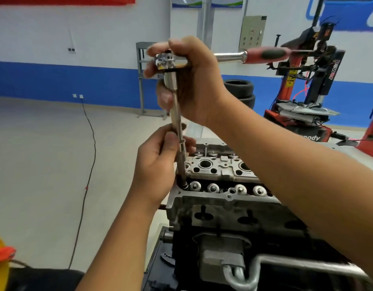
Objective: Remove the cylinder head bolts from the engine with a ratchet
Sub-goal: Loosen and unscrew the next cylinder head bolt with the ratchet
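Observation:
A chrome ratchet (229, 56) with a red and black handle points right. My right hand (194, 80) grips its head. A long extension bar (177, 114) runs down from the head to a socket (182, 162). The socket's tip sits in a bolt hole at the left end of the grey cylinder head (215, 197). My left hand (158, 162) pinches the lower bar just above the socket. The bolt itself is hidden by the socket.
The engine stands on a black stand (158, 255) with an oil cooler (221, 253) on its near side. A red tyre changer (303, 97) and stacked tyres (240, 91) are behind. A black cable (86, 185) runs across the floor at left.

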Demonstrator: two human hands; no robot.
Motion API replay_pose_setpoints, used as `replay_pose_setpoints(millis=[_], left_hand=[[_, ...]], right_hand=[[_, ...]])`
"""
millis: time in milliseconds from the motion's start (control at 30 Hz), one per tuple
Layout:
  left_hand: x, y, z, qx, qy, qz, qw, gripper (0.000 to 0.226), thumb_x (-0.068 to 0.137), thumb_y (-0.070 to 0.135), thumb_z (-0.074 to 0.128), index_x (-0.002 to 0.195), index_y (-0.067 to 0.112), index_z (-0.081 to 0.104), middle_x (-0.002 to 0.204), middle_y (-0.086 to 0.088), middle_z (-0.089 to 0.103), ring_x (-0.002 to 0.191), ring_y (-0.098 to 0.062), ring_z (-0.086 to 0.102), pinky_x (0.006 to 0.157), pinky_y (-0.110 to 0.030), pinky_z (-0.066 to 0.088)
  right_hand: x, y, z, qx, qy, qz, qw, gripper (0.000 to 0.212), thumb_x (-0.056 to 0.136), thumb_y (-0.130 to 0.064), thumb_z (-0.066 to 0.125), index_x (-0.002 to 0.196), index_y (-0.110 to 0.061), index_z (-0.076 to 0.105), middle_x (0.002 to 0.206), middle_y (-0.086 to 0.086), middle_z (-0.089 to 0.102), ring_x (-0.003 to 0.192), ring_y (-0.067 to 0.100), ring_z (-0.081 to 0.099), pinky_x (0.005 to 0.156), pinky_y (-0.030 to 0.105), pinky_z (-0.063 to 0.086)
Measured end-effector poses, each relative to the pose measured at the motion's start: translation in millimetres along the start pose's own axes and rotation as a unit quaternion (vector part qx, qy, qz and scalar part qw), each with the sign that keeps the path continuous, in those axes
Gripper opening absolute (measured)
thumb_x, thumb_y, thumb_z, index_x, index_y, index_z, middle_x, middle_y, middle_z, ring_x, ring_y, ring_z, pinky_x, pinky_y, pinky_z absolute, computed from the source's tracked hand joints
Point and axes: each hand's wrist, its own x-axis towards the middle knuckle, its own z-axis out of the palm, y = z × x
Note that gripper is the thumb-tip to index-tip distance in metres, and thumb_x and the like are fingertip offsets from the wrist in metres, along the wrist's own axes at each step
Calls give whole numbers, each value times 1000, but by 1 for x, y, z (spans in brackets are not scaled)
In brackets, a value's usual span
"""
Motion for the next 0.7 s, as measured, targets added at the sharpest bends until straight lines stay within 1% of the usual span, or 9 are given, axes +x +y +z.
replay_pose_setpoints(millis=[67,133,233,300,367,433,533,600,700], left_hand=[[10,6,2,-3,-11,1,1000,22,104,29,48,106,28,70,94,-7,77,84,-27,75,76,-35,60],[17,9,1,-27,-19,-1,999,20,102,21,52,100,25,71,84,-8,74,71,-27,70,67,-35,58],[17,4,-1,-77,-12,0,997,23,100,16,54,95,27,74,77,-9,68,63,-27,63,59,-35,55],[16,1,2,-93,-11,3,996,23,100,16,55,96,25,75,76,-10,66,62,-27,60,55,-36,53],[16,0,8,-100,-21,-1,995,18,101,23,54,95,22,71,72,-10,62,55,-25,55,48,-34,48],[19,-1,14,-115,-41,-27,992,26,101,39,53,88,19,63,63,-8,54,43,-21,46,43,-26,38],[25,-3,14,-146,-83,-66,983,43,95,59,49,76,20,56,53,-3,40,37,-14,28,45,-19,26],[27,-4,13,-156,-107,-71,979,43,94,57,52,72,20,53,53,-2,36,38,-12,26,46,-18,25],[28,-4,15,-140,-97,-74,983,45,99,51,54,67,20,48,52,1,34,37,-12,25,46,-16,26]], right_hand=[[3,3,-4,89,-9,26,996,28,86,-32,48,90,-9,63,78,10,64,37,17,42,45,20,32],[5,5,-5,125,-6,28,992,29,86,-34,47,90,-9,61,77,9,64,35,15,39,44,18,28],[3,11,-4,39,40,-13,998,28,98,-31,49,93,-7,62,82,14,67,39,18,44,44,22,34],[-1,15,-2,-62,124,-97,986,31,102,-28,55,94,2,62,83,27,65,44,25,51,45,29,42],[-4,15,-2,-106,164,-168,966,36,100,-24,60,92,10,61,83,42,58,46,30,54,45,33,44],[-5,12,-6,-108,145,-173,968,35,97,-26,60,92,9,62,87,44,58,47,30,55,46,34,45],[-4,5,-13,-35,27,-79,996,29,97,-30,53,97,-2,63,86,16,71,47,22,54,49,28,43],[-3,2,-16,70,-32,-6,997,26,90,-33,51,95,-10,61,86,6,70,44,15,48,45,21,36],[-4,1,-19,119,-23,9,993,21,90,-33,50,92,-13,57,87,5,68,42,13,46,44,20,34]])
